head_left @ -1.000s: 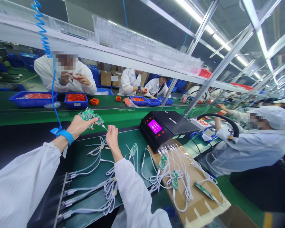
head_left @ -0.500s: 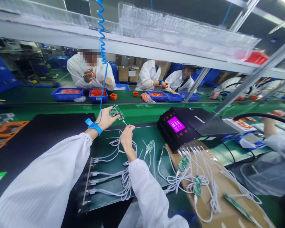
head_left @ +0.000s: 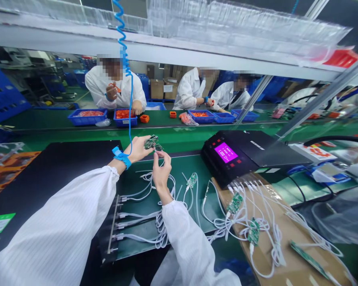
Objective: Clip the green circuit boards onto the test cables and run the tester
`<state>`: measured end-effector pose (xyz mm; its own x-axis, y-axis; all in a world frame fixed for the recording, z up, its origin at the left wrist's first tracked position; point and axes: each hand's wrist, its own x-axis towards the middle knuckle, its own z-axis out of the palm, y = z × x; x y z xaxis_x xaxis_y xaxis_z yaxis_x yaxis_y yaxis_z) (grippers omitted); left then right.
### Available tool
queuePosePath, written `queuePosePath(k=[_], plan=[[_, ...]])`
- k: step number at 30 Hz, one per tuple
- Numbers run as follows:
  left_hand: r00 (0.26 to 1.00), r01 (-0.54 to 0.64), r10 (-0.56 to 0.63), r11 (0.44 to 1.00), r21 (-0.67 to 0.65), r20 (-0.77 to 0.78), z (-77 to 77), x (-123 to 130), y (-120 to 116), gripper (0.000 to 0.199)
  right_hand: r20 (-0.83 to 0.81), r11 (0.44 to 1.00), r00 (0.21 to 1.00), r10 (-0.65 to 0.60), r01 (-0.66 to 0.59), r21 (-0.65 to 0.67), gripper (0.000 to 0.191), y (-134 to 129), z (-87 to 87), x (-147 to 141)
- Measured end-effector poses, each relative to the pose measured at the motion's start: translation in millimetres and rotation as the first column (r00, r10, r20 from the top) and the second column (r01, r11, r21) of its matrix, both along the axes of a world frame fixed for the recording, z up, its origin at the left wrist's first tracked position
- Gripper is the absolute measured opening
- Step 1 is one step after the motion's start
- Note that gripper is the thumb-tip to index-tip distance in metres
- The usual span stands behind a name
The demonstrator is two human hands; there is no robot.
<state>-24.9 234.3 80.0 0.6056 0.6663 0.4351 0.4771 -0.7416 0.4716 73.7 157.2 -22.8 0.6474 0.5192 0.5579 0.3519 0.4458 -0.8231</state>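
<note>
My left hand [head_left: 141, 147], with a blue wrist strap [head_left: 121, 157], grips green circuit boards [head_left: 151, 142] by their left side. Just right of and below them is my right hand [head_left: 162, 169], thumb and finger raised at the boards' lower right edge; the fingertips seem to touch a board. Below my hands, white cables [head_left: 155, 230] run from a metal strip and lie coiled on the green mat [head_left: 137, 249]. Another circuit board [head_left: 192, 180] on a cable lies to the right of my right hand.
A black device [head_left: 235, 155] with a purple screen stands at right. Cabled boards [head_left: 234, 203] lie on cardboard [head_left: 238, 246] before it. A black surface [head_left: 62, 174] lies left. Across the green line, people in white coats sit behind blue bins [head_left: 88, 117]. A coiled blue cord [head_left: 121, 31] hangs down.
The white cable plug seen between my right fingers and the board is no longer visible there. My right hand has risen closer to the boards, fingers more upright. The view has shifted slightly.
</note>
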Motion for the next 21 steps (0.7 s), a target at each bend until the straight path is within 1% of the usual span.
queuePosePath(k=[3, 6, 8, 13, 17, 21], plan=[[0.998, 0.054, -0.055, 0.998, -0.012, -0.031, -2.1, -0.1, 2.2, 0.015, 0.024, 1.0, 1.0, -0.001, 0.0, 0.026, 0.025, -1.9, 0.0, -0.3], [0.996, 0.077, -0.074, 0.995, 0.056, -0.056, -4.5, 0.7, 5.6, 0.012, -0.013, 0.999, 1.0, 0.027, -0.026, 0.022, 0.026, -3.5, 1.6, -0.9], [0.996, 0.074, -0.069, 0.994, 0.08, -0.056, -5.0, 1.1, 6.8, 0.012, -0.035, 0.999, 0.999, 0.04, -0.04, 0.017, 0.026, -4.4, 3.4, -1.1], [0.997, 0.063, -0.06, 0.997, 0.05, -0.054, -2.2, 1.4, 4.0, 0.013, -0.064, 0.998, 0.996, 0.06, -0.059, 0.026, 0.026, -5.6, 6.2, 0.1], [0.996, 0.063, -0.061, 0.997, 0.035, -0.062, -0.4, 1.9, 0.6, 0.011, -0.083, 0.997, 0.994, 0.071, -0.07, 0.021, 0.026, -5.2, 4.8, 0.3], [0.997, 0.039, -0.037, 0.999, 0.024, -0.074, -3.0, 2.6, 0.8, 0.012, -0.106, 0.998, 0.992, 0.069, -0.069, 0.006, 0.028, -3.8, 2.7, -0.4]])
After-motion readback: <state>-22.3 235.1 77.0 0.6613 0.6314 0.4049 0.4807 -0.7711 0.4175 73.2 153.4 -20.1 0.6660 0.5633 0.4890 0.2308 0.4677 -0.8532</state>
